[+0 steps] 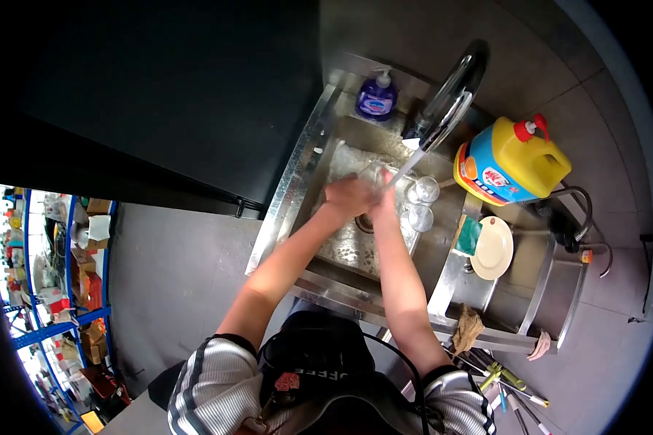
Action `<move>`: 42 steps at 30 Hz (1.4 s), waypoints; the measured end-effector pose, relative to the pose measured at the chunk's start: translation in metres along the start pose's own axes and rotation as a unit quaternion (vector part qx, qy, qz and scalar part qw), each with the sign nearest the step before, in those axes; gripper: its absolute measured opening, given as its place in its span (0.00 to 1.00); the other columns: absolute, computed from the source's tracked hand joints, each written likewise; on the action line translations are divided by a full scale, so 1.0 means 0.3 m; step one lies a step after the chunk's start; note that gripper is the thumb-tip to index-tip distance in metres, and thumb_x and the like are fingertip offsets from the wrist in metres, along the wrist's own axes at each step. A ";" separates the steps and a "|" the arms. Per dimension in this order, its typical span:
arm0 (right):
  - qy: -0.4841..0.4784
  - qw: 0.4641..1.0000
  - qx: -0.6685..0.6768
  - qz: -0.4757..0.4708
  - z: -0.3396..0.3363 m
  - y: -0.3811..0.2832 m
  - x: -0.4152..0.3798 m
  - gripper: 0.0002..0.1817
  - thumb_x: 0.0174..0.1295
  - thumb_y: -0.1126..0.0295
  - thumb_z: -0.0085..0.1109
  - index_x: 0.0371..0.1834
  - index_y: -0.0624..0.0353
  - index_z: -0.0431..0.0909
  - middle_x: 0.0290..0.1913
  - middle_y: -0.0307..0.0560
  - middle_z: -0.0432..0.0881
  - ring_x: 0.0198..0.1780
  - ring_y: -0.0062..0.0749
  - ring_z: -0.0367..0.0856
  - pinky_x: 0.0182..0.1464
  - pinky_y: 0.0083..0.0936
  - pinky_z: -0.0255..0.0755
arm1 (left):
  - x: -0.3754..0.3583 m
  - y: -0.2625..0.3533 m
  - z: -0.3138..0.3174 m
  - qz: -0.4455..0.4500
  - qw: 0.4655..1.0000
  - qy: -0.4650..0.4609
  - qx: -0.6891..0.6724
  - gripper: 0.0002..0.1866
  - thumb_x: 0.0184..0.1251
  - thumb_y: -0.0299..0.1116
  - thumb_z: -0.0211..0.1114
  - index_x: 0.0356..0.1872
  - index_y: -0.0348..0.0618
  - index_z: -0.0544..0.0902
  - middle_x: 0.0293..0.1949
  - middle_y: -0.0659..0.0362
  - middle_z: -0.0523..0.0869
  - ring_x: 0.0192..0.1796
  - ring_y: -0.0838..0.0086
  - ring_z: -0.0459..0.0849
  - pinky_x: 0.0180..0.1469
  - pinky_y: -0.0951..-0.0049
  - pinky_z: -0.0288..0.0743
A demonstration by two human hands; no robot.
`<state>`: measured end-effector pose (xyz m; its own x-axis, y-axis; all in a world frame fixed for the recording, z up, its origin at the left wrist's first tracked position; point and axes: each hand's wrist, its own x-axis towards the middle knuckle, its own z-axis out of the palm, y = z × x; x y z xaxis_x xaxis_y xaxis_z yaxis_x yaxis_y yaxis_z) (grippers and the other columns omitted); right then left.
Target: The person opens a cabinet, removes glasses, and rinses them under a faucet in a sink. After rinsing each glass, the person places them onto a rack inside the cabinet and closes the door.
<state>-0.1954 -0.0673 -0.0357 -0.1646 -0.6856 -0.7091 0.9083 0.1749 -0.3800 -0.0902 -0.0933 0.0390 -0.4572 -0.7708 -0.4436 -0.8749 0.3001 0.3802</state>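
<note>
My left hand (347,196) and my right hand (383,196) are close together over the sink basin (348,250), beside the stream of water from the faucet (453,101). The fingers of both are blurred by motion and water, and whatever may be between them cannot be made out. Just right of my right hand, clear glasses (424,190) rest in the basin. The metal drain (364,223) shows below my hands.
A purple soap bottle (376,97) stands behind the basin. To the right are a yellow detergent jug (511,161), a green sponge (468,236) and a cream plate (494,248). A brown cloth (468,329) hangs on the front edge.
</note>
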 end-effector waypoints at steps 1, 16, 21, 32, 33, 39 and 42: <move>-0.022 0.999 0.028 -0.004 -0.010 -0.023 0.022 0.35 0.51 0.44 0.54 0.51 0.66 0.68 0.38 0.51 0.76 0.39 0.43 0.76 0.43 0.37 0.73 | 0.007 0.004 0.011 0.026 0.997 0.031 -0.069 0.28 0.44 0.56 0.66 0.48 0.57 0.79 0.46 0.53 0.80 0.47 0.62 0.81 0.45 0.64 0.75; 0.103 0.959 0.264 -0.014 -0.199 -0.117 -0.002 0.37 0.40 0.41 0.47 0.54 0.50 0.72 0.57 0.45 0.73 0.59 0.44 0.68 0.60 0.48 0.60 | 0.166 0.202 0.238 0.041 0.911 0.220 -0.346 0.23 0.58 0.54 0.57 0.27 0.42 0.83 0.24 0.51 0.83 0.31 0.57 0.83 0.35 0.62 0.74; 0.111 0.968 0.216 -0.055 -0.145 -0.045 -0.004 0.35 0.44 0.42 0.42 0.53 0.52 0.73 0.53 0.47 0.74 0.58 0.44 0.68 0.61 0.43 0.59 | 0.185 0.125 0.175 0.017 0.844 0.070 -0.531 0.19 0.60 0.48 0.57 0.30 0.40 0.83 0.25 0.54 0.83 0.30 0.74 0.80 0.36 0.69 0.72; -0.030 0.991 0.048 -0.118 -0.059 0.021 0.009 0.20 0.58 0.53 0.55 0.46 0.55 0.71 0.38 0.43 0.75 0.41 0.37 0.73 0.45 0.36 0.69 | 0.039 -0.146 0.055 0.005 0.845 -0.074 -0.529 0.22 0.41 0.40 0.76 0.32 0.36 0.76 0.28 0.59 0.79 0.32 0.75 0.78 0.29 0.75 0.73; -0.036 0.990 0.069 -0.120 -0.030 0.029 -0.021 0.14 0.59 0.61 0.57 0.43 0.55 0.71 0.33 0.40 0.75 0.37 0.32 0.74 0.38 0.31 0.69 | 0.021 -0.160 0.051 0.003 0.832 -0.056 -0.552 0.23 0.42 0.38 0.75 0.37 0.37 0.76 0.32 0.60 0.78 0.36 0.76 0.78 0.32 0.76 0.74; -0.100 0.956 -0.197 -0.192 -0.015 -0.027 -0.080 0.24 0.47 0.69 0.67 0.47 0.55 0.67 0.40 0.42 0.75 0.43 0.35 0.75 0.42 0.33 0.71 | 0.032 -0.242 0.158 0.082 0.826 -0.004 -0.557 0.21 0.46 0.30 0.72 0.43 0.39 0.76 0.38 0.60 0.80 0.43 0.74 0.78 0.39 0.75 0.75; -0.047 0.829 -0.426 -0.361 0.007 -0.044 -0.172 0.31 0.38 0.74 0.69 0.49 0.57 0.65 0.40 0.45 0.76 0.40 0.37 0.77 0.44 0.32 0.72 | 0.041 -0.246 0.209 0.177 0.864 0.154 -0.446 0.15 0.46 0.26 0.70 0.38 0.39 0.78 0.36 0.59 0.81 0.40 0.71 0.79 0.38 0.74 0.74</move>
<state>-0.1981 -0.0357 0.0072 -0.4794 -0.8738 -0.0810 -0.0199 0.1031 -0.9945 -0.0412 -0.0898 -0.0455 -0.4863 -0.8737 0.0130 -0.1552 0.1011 0.9827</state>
